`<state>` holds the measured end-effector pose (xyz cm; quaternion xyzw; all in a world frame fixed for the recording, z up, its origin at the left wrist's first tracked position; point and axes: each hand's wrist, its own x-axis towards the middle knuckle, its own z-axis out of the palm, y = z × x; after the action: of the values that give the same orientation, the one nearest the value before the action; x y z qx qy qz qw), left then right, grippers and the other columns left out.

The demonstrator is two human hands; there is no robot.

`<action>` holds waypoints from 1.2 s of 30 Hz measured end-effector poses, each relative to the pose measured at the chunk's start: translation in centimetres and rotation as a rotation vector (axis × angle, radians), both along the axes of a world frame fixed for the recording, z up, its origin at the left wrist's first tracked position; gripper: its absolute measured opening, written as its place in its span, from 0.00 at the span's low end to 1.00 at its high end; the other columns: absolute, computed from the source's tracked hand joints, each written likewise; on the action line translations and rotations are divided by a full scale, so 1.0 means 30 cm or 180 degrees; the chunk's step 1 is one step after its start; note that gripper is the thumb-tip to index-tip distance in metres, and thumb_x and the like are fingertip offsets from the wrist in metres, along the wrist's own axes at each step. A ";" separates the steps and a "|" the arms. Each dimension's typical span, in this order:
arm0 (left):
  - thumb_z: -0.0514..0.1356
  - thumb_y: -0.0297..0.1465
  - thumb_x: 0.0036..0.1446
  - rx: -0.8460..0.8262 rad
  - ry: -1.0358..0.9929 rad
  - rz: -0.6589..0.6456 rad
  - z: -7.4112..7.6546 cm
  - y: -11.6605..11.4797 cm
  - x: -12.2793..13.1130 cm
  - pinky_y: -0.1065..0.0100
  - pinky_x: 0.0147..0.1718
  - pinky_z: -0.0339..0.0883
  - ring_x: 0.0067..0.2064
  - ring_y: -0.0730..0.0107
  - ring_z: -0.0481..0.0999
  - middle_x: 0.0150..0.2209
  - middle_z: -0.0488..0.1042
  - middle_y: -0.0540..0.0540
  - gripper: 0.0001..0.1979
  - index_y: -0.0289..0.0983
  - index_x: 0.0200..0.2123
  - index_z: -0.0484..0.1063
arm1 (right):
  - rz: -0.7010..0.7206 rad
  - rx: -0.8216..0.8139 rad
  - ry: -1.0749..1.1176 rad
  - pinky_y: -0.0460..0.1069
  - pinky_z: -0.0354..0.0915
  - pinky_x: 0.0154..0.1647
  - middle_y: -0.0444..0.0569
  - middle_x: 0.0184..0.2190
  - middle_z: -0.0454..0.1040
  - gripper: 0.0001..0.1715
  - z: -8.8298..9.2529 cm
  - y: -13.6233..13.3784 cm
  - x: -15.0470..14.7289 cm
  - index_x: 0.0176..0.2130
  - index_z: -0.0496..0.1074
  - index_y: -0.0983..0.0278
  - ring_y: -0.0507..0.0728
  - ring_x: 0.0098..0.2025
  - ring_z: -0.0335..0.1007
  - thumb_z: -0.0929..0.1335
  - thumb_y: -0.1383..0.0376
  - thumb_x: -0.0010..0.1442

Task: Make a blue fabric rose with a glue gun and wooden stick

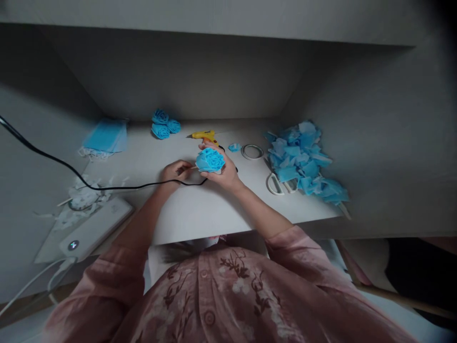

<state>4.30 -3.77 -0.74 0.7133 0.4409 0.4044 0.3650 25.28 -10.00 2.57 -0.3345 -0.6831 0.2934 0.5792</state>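
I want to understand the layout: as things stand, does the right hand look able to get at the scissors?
Probably yes, once freed: the right hand holds the blue flower. The scissors lie to its right at the edge of the blue scraps, one handle uncovered; nothing visible blocks the way.

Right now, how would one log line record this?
left hand: pinching thin stick | right hand: holding blue flower | beyond: three flowers, yellow glue gun | right side: blue scraps

White power bank, lit display, white cable at one end, back wall
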 end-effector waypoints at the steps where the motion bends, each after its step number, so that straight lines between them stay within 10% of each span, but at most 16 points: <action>1: 0.66 0.40 0.46 -0.0029 -0.0002 -0.0012 0.001 -0.001 0.001 0.69 0.31 0.67 0.30 0.69 0.72 0.31 0.81 0.48 0.12 0.39 0.30 0.79 | -0.0034 -0.0013 0.0036 0.63 0.58 0.75 0.56 0.63 0.74 0.44 -0.002 -0.003 -0.003 0.61 0.69 0.56 0.66 0.69 0.68 0.80 0.45 0.52; 10: 0.66 0.41 0.43 -0.0151 -0.0097 -0.0037 -0.019 0.014 0.002 0.69 0.31 0.65 0.30 0.68 0.71 0.28 0.77 0.50 0.12 0.39 0.27 0.76 | -0.0334 -0.0309 0.0143 0.61 0.70 0.62 0.53 0.53 0.77 0.46 -0.026 -0.005 -0.013 0.52 0.71 0.55 0.65 0.55 0.77 0.81 0.38 0.42; 18: 0.70 0.44 0.44 -0.0366 -0.0345 0.0117 -0.032 0.031 -0.008 0.68 0.31 0.66 0.30 0.68 0.71 0.27 0.77 0.50 0.15 0.39 0.27 0.76 | -0.0119 -0.0255 -0.0125 0.65 0.55 0.77 0.57 0.73 0.64 0.66 -0.003 0.002 0.009 0.71 0.61 0.54 0.70 0.76 0.57 0.76 0.30 0.44; 30: 0.70 0.43 0.44 -0.0316 -0.0219 -0.0099 -0.048 0.042 -0.011 0.69 0.32 0.68 0.31 0.68 0.73 0.31 0.80 0.49 0.15 0.40 0.31 0.79 | -0.0347 -0.0278 0.0042 0.62 0.67 0.68 0.56 0.59 0.77 0.45 -0.014 -0.005 0.004 0.56 0.72 0.57 0.67 0.63 0.74 0.79 0.38 0.48; 36: 0.69 0.42 0.43 -0.0347 -0.0253 -0.0002 -0.043 0.033 -0.004 0.70 0.27 0.64 0.28 0.69 0.70 0.27 0.77 0.49 0.14 0.39 0.28 0.77 | -0.0456 -0.0374 0.0179 0.63 0.68 0.66 0.56 0.56 0.78 0.51 -0.025 0.005 -0.003 0.55 0.71 0.58 0.68 0.61 0.75 0.80 0.35 0.41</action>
<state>4.17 -2.79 -2.02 0.6759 0.4472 0.4077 0.4207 25.18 -9.85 1.83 -0.4075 -0.6224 0.3001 0.5970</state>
